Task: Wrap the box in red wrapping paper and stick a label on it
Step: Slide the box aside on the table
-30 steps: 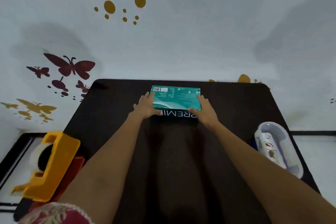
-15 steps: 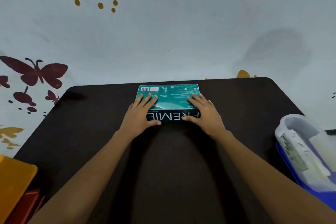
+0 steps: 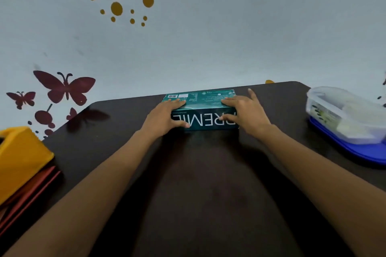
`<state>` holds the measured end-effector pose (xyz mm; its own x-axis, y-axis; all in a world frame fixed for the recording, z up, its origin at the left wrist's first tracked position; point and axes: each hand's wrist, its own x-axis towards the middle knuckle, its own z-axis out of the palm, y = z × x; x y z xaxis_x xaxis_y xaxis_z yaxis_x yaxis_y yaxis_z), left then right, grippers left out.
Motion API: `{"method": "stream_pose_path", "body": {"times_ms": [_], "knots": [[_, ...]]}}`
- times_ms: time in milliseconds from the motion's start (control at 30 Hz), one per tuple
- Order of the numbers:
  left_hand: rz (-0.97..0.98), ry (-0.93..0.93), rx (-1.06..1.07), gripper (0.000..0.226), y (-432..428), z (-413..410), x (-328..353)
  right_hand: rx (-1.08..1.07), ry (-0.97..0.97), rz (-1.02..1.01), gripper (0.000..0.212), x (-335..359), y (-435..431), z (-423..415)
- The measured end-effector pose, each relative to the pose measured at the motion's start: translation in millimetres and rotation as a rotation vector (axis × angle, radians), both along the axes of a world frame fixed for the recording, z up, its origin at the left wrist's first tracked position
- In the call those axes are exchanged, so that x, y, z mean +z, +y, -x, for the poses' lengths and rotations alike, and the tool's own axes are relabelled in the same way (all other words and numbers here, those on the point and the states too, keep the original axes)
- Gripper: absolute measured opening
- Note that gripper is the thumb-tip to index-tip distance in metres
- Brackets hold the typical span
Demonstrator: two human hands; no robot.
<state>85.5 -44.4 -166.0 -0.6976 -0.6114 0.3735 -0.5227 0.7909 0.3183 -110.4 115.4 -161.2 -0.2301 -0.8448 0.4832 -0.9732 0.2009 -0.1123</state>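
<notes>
A teal box (image 3: 201,110) with white lettering on its near side lies at the far middle of the dark table (image 3: 204,183). My left hand (image 3: 165,117) grips its left end, fingers on the top and thumb on the near side. My right hand (image 3: 246,113) grips the right end the same way, with the outer fingers spread past the corner. Folded red wrapping paper (image 3: 31,192) lies at the table's left edge, partly under a yellow tape dispenser (image 3: 19,158). No label is plainly visible.
A clear plastic container (image 3: 344,117) with papers inside stands on a blue lid (image 3: 355,152) at the right edge. A wall with butterfly stickers rises just behind the table. Bare tabletop lies between me and the box.
Both hands have kept their hold on the box. The view has swung, bringing the yellow dispenser and red paper back in at the left.
</notes>
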Motion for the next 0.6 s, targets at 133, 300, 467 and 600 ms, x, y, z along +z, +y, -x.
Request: {"method": "stream_pose_path", "body": {"times_ms": [133,300,467,600], "knots": [[0.023,0.019,0.107,0.097,44.0,-13.8,-12.3,-0.093,0.036,0.042,0.058,-2.9,60.2,-36.8],[-0.909,0.74,0.102,0.049,125.2,-5.2,-8.6,-0.015,-0.069,0.006,0.047,14.9,109.6,-62.0],[-1.172,0.727,-0.018,0.04,171.4,21.0,-4.4,0.004,-0.291,-0.132,0.05,21.6,138.1,-54.2],[-1.1,0.683,-0.011,0.039,179.4,42.7,-1.2,0.015,-0.261,-0.292,0.063,17.3,144.0,-40.6]]}}
